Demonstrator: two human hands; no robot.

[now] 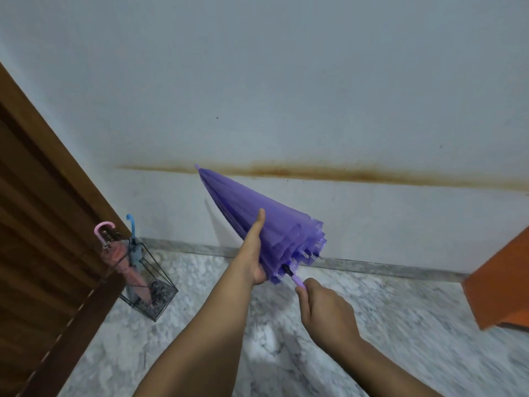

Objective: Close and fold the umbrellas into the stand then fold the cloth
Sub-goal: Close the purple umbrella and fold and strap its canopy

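Purple umbrella (263,222): collapsed, tilted, tip toward wall.
Left hand (253,253): cupped around canopy, thumb raised.
Right hand (323,308): fisted on handle.
Stand (148,282): two umbrellas held.

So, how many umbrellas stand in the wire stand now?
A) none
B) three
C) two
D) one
C: a pink umbrella and a blue umbrella sit in the stand, while the purple umbrella is in the hands, left hand on its canopy, right hand on its handle.
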